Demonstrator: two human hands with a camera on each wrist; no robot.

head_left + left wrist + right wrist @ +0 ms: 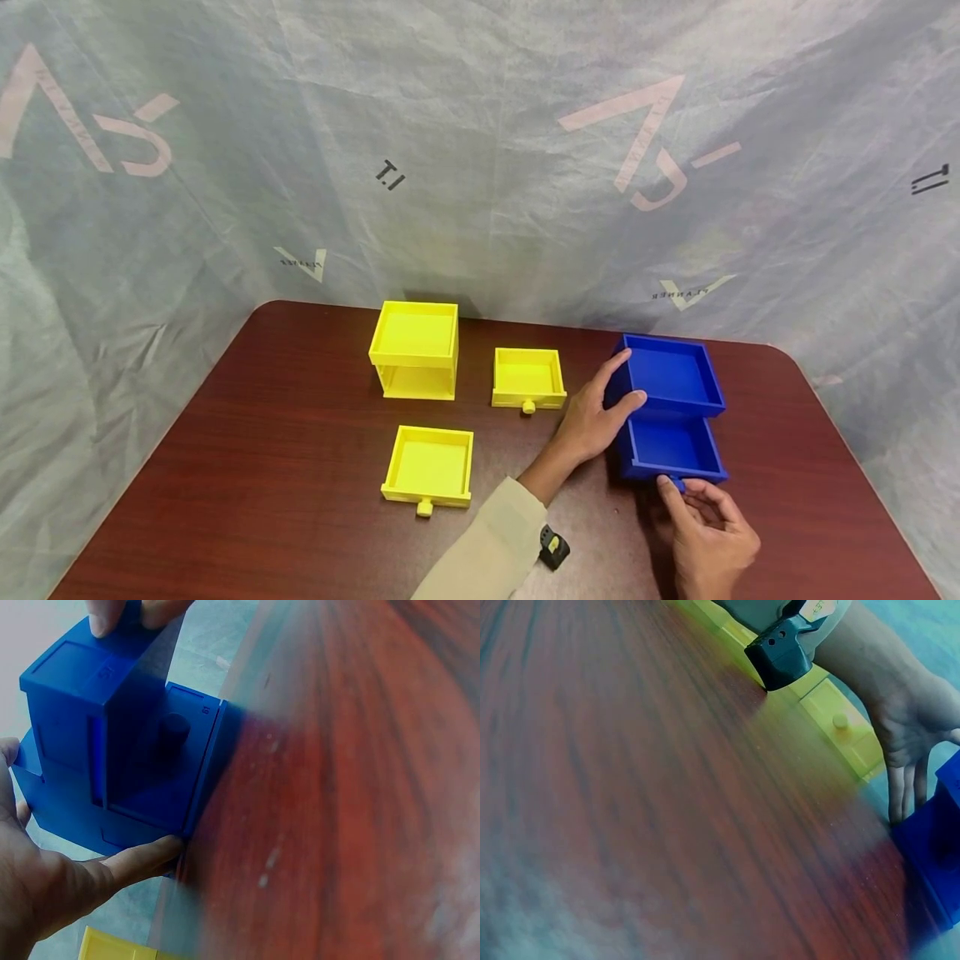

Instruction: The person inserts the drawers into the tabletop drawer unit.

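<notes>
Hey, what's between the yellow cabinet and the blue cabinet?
A yellow drawer, then the left hand, touching the blue cabinet. The head view shows this.

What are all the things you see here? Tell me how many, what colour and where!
Yellow box: 1, yellow, back of the table, left of middle
Yellow drawers: 2, yellow, one in front of that box, one to its right
Blue box: 1, blue, right side
Blue drawer: 1, blue, sticking out of the blue box
Table: 1, reddish brown, underneath
Printed sheet: greyish, behind
Wrist device: 1, black, by the left cuff
Sleeve: 1, beige, left arm
Left hand: 1, bare, touching the blue box
Right hand: 1, bare, at the blue drawer's knob
</notes>
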